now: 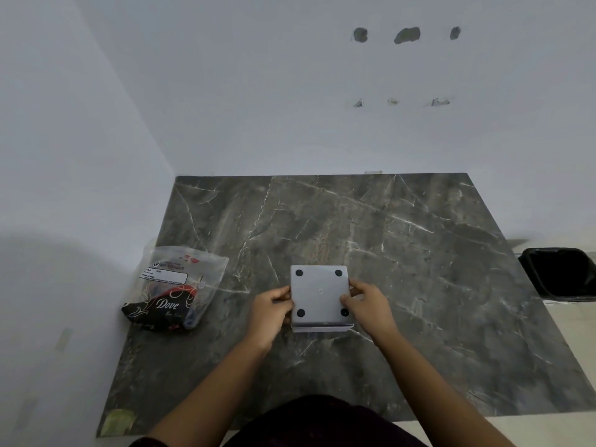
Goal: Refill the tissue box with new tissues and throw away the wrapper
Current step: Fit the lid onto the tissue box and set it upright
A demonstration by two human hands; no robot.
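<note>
A square grey tissue box lies upside down on the dark marble table, its base up with black rubber feet at the corners. My left hand grips its left side and my right hand grips its right side. A paler strip shows along the box's near edge. At the table's left edge lies a clear plastic wrapper printed "Dove" in black and red; it looks crumpled, and I cannot tell whether tissues are inside.
A black bin with a dark liner stands on the floor past the table's right edge. White walls close the table's left and far sides. A yellowish patch marks the near left corner.
</note>
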